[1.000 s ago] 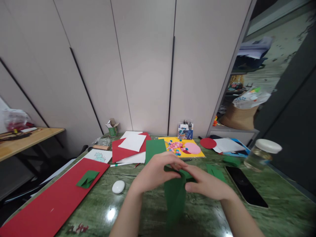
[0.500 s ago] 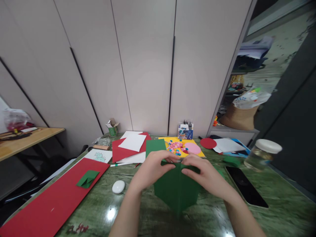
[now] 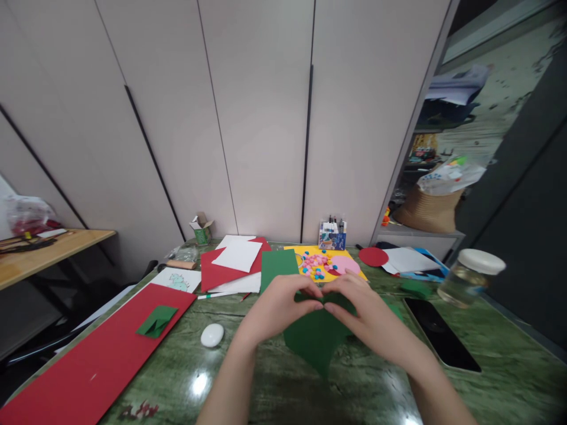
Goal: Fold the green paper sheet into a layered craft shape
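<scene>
Between my hands hangs a dark green sheet of paper (image 3: 312, 339), creased and pointing down at its lower corner. My left hand (image 3: 287, 304) pinches its top edge from the left, thumb against fingers. From the right, my right hand (image 3: 354, 301) grips the same edge, its fingertips almost meeting those of the left. The part of the edge inside the fingers is hidden. Behind my left hand lies another green sheet (image 3: 279, 265). A yellow sheet (image 3: 359, 273) with pink and blue pompoms (image 3: 315, 265) and a pink paper circle (image 3: 346, 265) lies beyond my right hand.
On the left, a long red sheet (image 3: 84, 366) carries a folded green paper (image 3: 157, 321). A white oval object (image 3: 212, 335) lies near my left forearm. Rightward are a phone (image 3: 438, 330) and a lidded jar (image 3: 469, 280). A marker box (image 3: 332, 234) stands at the back.
The green sheet's visible part has become narrower and its lower corner has risen slightly, curving. My hands have shifted down a little, still gripping the top edge.
</scene>
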Available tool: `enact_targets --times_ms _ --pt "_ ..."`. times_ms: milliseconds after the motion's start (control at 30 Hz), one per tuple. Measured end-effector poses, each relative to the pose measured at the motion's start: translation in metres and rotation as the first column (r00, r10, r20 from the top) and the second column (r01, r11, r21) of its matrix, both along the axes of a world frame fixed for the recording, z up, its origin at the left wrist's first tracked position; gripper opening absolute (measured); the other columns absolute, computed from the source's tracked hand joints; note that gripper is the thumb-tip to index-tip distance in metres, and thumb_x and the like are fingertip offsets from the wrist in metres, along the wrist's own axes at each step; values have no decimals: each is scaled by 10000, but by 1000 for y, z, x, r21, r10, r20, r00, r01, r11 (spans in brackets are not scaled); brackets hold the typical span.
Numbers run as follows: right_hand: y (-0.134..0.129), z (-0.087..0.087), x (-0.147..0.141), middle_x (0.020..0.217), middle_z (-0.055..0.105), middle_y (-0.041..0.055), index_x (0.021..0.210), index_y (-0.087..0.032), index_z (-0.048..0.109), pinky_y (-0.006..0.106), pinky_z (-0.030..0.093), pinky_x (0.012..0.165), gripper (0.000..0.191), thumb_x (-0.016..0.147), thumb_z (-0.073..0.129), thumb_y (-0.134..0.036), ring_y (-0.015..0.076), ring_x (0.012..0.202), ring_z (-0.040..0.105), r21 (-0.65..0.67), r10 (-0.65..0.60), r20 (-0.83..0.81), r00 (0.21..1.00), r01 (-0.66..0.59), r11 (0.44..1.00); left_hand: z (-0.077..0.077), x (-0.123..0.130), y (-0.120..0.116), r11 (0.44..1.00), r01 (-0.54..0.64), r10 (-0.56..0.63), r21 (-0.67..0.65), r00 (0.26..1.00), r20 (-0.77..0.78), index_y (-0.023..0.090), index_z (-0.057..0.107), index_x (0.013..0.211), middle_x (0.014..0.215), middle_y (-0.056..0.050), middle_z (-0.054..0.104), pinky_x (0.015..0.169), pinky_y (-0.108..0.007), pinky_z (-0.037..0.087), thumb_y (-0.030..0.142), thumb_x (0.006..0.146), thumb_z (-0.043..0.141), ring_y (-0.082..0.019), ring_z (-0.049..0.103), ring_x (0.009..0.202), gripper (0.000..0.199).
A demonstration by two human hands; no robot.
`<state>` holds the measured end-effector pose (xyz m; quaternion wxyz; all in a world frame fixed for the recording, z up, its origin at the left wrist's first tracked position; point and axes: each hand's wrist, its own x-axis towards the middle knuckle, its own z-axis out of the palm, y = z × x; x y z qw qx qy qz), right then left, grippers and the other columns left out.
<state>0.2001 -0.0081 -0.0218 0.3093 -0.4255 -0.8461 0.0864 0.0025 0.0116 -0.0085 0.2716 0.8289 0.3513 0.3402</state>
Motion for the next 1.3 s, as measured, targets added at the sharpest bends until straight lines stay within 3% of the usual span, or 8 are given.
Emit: enact_targets --times_ms 133,333,500,700,833,933,1133,1300 --pt "0 -3 -3 1170 582 63 1121 -244 504 474 321 1024 274 850 547 -257 222 1159 467 202 -58 -132 990 84 976 4 0 -1 995 -98 95 31 990 102 199 619 741 758 25 650 673 -237 432 182 761 638 -133 583 721 33" --pt "-1 -4 -6 896 675 0 916 -249 588 472 339 1006 101 853 539 -188 175 873 605 250 -38 -129 991 69 966 9 1 -3 978 -208 200 15 958 204 188 589 722 730 26 632 663 -230 429 199 765 638 -130 571 713 67" --pt "-1 -5 -6 827 667 -5 865 -235 583 473 362 982 86 842 540 -165 165 809 601 275 -44 -159 986 88 957 8 4 -5 977 -213 202 27 954 222 190 580 713 722 24 623 664 -243 430 198 772 636 -132 567 709 81" --pt "-2 -5 -7 722 614 -15 792 -219 546 482 374 955 101 798 533 -119 154 720 572 323 -54 -142 988 98 941 4 9 -6 955 -244 192 167 941 279 182 563 651 988 -33 595 873 -338 409 153 678 726 -192 535 998 167" --pt "-3 -2 -7 703 600 -23 777 -223 530 490 366 965 117 778 524 -106 149 697 562 334 -44 -121 992 82 939 2 12 -7 980 -186 154 71 934 324 188 547 649 849 -15 652 813 -324 446 180 712 703 -178 585 893 168" --pt "-4 1 -3 694 599 -22 760 -227 525 498 354 981 115 776 516 -113 151 695 561 345 -52 -109 993 87 934 4 6 -6 968 -250 241 -22 901 361 185 541 649 753 -12 639 736 -312 459 207 732 676 -175 597 780 160" --pt "0 3 18 729 620 -16 753 -229 532 517 336 1003 98 790 523 -139 163 713 577 356 -111 -131 985 151 922 10 -31 1 921 -386 340 -53 729 594 180 528 647 734 -6 622 733 -286 443 225 742 658 -165 593 779 168" --pt "-1 0 14 854 648 26 868 -225 573 507 346 1002 68 811 564 -188 195 852 581 345 -116 -162 980 166 924 10 -29 -1 917 -398 362 -34 792 492 178 527 645 729 -11 622 725 -287 436 234 740 662 -170 589 778 175"
